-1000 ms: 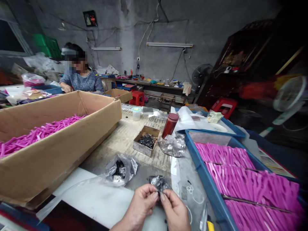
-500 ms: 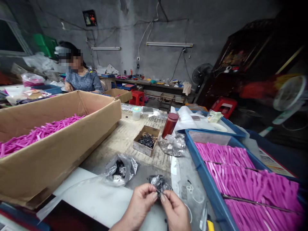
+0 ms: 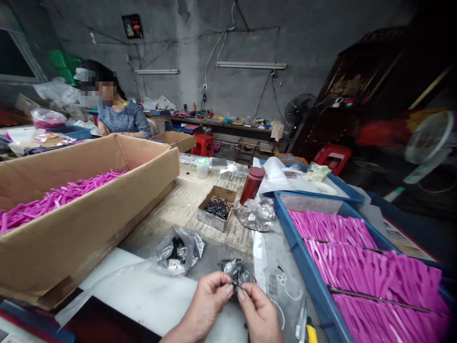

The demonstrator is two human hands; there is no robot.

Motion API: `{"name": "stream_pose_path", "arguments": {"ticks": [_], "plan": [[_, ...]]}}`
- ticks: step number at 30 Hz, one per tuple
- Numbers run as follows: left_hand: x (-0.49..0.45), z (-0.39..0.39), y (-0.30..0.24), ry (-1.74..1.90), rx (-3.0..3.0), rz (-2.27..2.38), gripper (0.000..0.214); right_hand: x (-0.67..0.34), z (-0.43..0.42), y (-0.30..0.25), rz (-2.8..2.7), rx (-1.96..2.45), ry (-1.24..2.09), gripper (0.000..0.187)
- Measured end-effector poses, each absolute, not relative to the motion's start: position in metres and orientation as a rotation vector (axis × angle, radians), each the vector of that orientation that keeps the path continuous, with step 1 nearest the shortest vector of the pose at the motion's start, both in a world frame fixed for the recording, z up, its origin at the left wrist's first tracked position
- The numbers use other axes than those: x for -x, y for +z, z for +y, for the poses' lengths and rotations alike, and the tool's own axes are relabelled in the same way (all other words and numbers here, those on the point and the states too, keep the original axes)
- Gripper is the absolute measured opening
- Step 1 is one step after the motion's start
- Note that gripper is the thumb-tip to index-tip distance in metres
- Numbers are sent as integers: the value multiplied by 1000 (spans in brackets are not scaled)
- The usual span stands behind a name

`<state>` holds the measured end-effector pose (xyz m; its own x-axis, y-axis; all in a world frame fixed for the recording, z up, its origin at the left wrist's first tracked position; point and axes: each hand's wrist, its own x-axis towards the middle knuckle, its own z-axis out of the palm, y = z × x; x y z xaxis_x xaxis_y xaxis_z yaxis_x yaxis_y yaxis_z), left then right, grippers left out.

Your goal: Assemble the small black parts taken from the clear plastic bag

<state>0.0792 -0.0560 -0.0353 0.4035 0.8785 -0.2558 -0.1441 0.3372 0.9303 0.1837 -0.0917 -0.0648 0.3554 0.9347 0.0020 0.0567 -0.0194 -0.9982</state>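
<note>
My left hand (image 3: 209, 301) and my right hand (image 3: 257, 312) meet at the bottom middle, fingertips pinched together on a tiny dark part (image 3: 235, 286) that is too small to name. Just beyond my fingers lies a small crumpled plastic bag of black parts (image 3: 237, 270). A second clear bag holding black parts (image 3: 178, 250) sits to the left of it on the table.
A large cardboard box (image 3: 107, 219) with pink sticks fills the left. A blue tray (image 3: 302, 257) of pink sticks fills the right. A small open carton of black parts (image 3: 217, 208), a red bottle (image 3: 252, 186) and a white cup (image 3: 202, 168) stand further back. A person (image 3: 119, 119) sits far left.
My hands stay pinched together in nearly the same place. The person at the far left has shifted slightly leftward and upright.
</note>
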Motion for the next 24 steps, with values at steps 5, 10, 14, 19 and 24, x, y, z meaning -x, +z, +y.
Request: {"name": "stream_pose_path", "arguments": {"ticks": [5, 10, 14, 19, 24], "plan": [[-76, -54, -33, 862, -1252, 939, 12, -185, -92, -65, -1028, 1414, 902, 26], [-74, -55, -32, 849, -1409, 963, 12, -191, -91, -58, -1108, 1400, 974, 25], [-75, -55, -28, 849, -1475, 1003, 14, -196, -90, -50, -1160, 1416, 1027, 24], [-75, -52, -25, 842, -1533, 1020, 14, -195, -88, -50, -1170, 1418, 981, 24], [-73, -52, -24, 857, -1578, 1030, 14, -194, -84, -50, -1185, 1410, 967, 24]]}}
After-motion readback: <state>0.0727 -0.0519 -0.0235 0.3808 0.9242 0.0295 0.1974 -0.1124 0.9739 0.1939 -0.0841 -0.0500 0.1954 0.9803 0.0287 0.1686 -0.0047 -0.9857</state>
